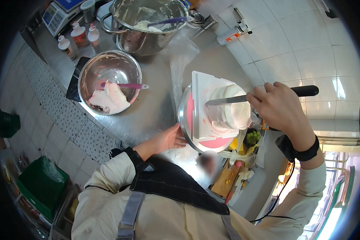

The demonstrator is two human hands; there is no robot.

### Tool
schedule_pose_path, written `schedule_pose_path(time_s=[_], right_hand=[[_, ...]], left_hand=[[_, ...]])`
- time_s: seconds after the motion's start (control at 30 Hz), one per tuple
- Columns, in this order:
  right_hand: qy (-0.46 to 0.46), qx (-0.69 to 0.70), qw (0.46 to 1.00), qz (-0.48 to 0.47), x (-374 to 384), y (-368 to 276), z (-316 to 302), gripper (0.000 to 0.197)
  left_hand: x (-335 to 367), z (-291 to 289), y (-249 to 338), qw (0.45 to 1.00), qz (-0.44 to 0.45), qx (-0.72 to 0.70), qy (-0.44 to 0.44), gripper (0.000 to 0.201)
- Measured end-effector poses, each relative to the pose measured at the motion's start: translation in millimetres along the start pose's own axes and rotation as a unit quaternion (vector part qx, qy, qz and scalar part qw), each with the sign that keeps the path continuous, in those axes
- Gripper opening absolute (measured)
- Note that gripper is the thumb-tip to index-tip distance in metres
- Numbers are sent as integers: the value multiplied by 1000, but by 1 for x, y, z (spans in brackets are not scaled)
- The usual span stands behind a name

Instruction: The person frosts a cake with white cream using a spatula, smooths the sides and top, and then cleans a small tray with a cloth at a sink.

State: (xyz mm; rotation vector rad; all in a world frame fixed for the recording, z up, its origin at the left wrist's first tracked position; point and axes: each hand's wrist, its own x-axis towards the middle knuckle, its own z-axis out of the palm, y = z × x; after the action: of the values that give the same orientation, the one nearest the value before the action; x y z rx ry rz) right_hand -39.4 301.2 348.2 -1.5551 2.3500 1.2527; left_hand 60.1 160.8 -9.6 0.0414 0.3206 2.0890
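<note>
While a white cream-coated cake (pixel 228 107) sat on a white board (pixel 202 108) atop a pink-faced metal turntable (pixel 185 116), a long palette knife (pixel 228 100) lay flat across its top, blade pointing to the person's left. Soft, wet frosting looked easy to dent, so the cake probably wanted handling only via board or turntable rim, not its sides. Right hand (pixel 278 106) was raised over the cake's right side, wrist cocked, fingers (pixel 260 98) curled tight round the knife near where blade meets black handle. Left hand (pixel 168 138) reached fwd from a cream sleeve, fingers loosely spread & resting against the turntable's near-left rim, gripping nothing. Further out on the steel tabletop (pixel 156 108): a steel bowl (pixel 110 82) w/ cream and a purple spatula (pixel 128 85), a bigger steel pot (pixel 148 24) w/ another spatula, small bottles (pixel 80 36), a scale (pixel 60 14), clear plastic wrap (pixel 180 60). A kitchen torch (pixel 232 34) lay by the tiled wall.
</note>
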Motion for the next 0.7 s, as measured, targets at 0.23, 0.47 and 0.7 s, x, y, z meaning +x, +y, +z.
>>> schedule_pose_path(time_s=[0.23,0.47,0.7], right_hand=[[-32,24,999,-7,-11,-5,-5,4],[-63,17,998,-16,-23,-15,-10,5],[-57,30,998,2,-52,-34,-5,10]], left_hand=[[0,19,21,993,45,107,-23,67],[-5,3,45,990,137,23,-8,58],[-14,15,20,997,28,50,42,57]])
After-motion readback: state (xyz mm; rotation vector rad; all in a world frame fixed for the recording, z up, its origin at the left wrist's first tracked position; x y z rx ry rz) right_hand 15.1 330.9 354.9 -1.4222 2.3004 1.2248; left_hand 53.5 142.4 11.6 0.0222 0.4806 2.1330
